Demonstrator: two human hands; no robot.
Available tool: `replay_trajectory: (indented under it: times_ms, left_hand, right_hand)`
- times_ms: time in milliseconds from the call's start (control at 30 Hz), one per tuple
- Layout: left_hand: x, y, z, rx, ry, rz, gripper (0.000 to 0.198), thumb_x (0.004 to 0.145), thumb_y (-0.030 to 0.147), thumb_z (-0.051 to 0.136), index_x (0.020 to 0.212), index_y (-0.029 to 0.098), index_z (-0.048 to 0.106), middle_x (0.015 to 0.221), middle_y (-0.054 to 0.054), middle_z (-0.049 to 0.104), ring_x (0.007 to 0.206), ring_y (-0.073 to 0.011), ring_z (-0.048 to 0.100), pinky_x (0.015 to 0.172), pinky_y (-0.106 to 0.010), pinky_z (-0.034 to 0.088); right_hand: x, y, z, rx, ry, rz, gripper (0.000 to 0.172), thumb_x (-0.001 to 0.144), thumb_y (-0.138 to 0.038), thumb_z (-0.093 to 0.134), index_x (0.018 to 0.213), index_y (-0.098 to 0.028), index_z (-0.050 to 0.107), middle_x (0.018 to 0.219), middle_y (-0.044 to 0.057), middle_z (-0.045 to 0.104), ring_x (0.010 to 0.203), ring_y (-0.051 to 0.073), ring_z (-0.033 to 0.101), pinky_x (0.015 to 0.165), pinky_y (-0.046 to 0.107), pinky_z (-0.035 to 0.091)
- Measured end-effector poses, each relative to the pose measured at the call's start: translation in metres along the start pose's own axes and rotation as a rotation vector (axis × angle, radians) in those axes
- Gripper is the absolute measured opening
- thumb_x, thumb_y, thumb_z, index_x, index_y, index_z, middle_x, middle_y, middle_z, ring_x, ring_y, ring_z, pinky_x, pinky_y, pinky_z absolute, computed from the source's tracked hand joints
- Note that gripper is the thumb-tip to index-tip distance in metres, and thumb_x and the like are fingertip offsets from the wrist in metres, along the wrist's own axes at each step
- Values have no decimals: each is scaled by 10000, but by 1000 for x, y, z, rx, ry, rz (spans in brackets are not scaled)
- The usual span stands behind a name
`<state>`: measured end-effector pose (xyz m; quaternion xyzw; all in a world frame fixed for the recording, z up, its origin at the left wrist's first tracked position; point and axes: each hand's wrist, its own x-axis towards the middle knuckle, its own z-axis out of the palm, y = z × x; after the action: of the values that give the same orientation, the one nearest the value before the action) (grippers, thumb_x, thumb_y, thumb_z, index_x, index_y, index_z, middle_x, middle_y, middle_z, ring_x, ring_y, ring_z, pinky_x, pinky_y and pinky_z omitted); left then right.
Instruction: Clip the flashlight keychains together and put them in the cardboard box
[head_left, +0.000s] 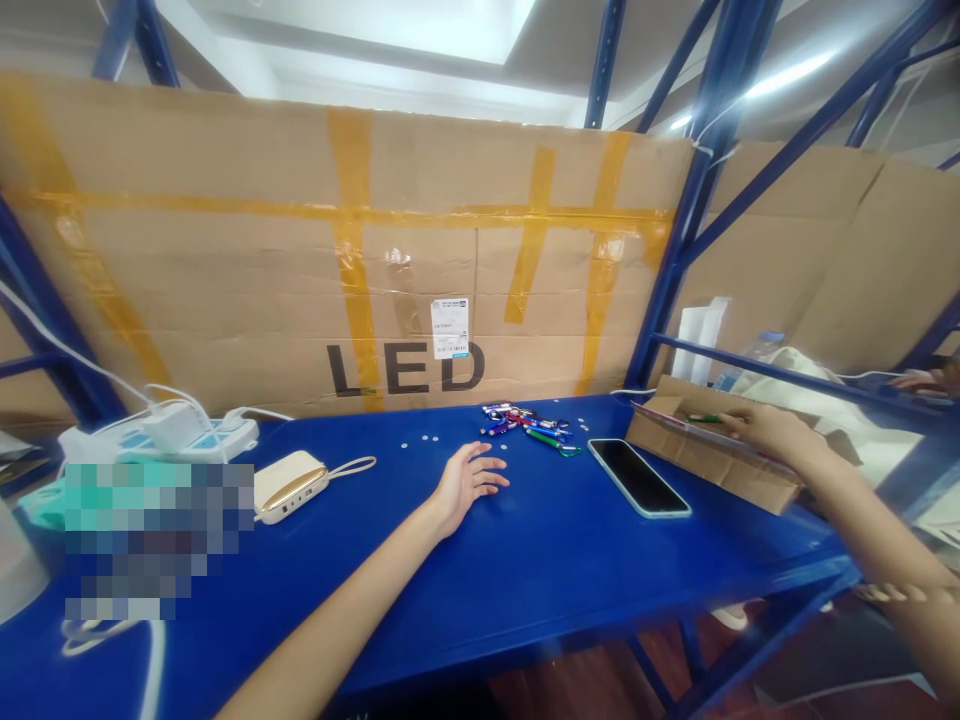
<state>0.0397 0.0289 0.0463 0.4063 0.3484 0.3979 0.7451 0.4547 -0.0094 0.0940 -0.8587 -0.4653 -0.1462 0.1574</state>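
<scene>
My left hand (469, 487) hovers low over the blue table, palm turned to the right, fingers apart, holding nothing. Just beyond it lies a loose pile of small colourful metallic items (517, 420), blue, red and silver, with a green one (547, 438) at its front edge. At the right, my right hand (761, 430) reaches over an open cardboard box (712, 465), its fingers pinched on a thin green item (703, 418). A black-screened phone (639, 478) in a pale case lies between the pile and the box.
A cream power bank (291, 486) with a strap lies left of centre. Behind it is a white power strip (236, 437) with cables. Small clear discs (425, 438) dot the table (480, 590). A large taped cardboard sheet (262, 280) stands behind; a blue rack post (664, 290) rises beside the box.
</scene>
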Motion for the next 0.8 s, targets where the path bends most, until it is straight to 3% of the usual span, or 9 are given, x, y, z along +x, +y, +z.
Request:
replay_trajectory:
  times_ms: [67,100,167,233,300,433,500,667,800]
  left_hand:
    - [0,0,0,0,0,0,244,855,315,358,981,137,468,775,-66,617,611,-165,615,599,-253,409]
    - [1,0,-1,1,-1,-2,240,853,315,361,972,137,470,769,-64,615,607,-163,612,596,-251,407]
    - [2,-1,-2,2,-6,-5,226,847,309,368,958,140,471,752,-58,610,595,-159,605,587,-247,401]
    - [3,-1,-2,-1,-8,-7,208,841,295,371,943,144,471,733,-52,605,578,-153,597,577,-243,395]
    - [3,-1,-3,-6,-5,-5,194,835,286,373,929,146,470,721,-47,598,566,-149,590,569,-240,390]
    - [4,0,-3,-11,15,15,179,826,274,378,911,145,469,709,-42,590,556,-142,582,562,-236,387]
    - [4,0,-4,-17,29,24,174,821,272,380,903,145,467,698,-38,585,552,-139,577,556,-234,385]
    - [4,0,-4,-23,55,24,165,810,262,392,895,145,470,691,-39,586,538,-134,569,548,-233,386]
    - [4,0,-2,-30,60,22,145,808,246,394,885,148,468,665,-31,581,514,-128,559,531,-226,381]
  right_hand:
    - [-4,-14,-6,-2,-102,56,328,826,-397,449,976,-208,671,1007,108,660,910,287,600,705,362,439]
    - [-8,-24,-9,-17,-72,66,349,839,-399,427,1024,-207,653,1043,109,647,948,295,587,725,374,433]
    - [-19,-51,-16,-24,99,20,344,835,-381,444,1043,-186,636,1069,123,626,980,293,571,747,373,428]
    - [-30,-82,-17,50,214,-161,290,834,-324,461,1021,-183,633,1034,101,635,956,244,579,742,321,431]
    - [-40,-114,-10,175,135,-329,235,826,-318,487,975,-215,637,969,44,657,871,189,603,681,263,439]
    - [-61,-170,21,221,-236,-519,199,772,-375,578,904,-247,653,888,11,677,826,172,618,636,227,446]
    - [-71,-187,36,132,-246,-524,238,773,-338,589,967,-209,638,971,57,656,893,198,610,684,247,455]
    - [-83,-196,46,41,-252,-503,146,820,-235,521,868,-162,638,1001,103,638,949,236,595,730,297,468]
    - [-74,-179,34,288,-307,-490,95,768,-223,581,857,-193,599,910,54,671,900,213,612,768,310,472]
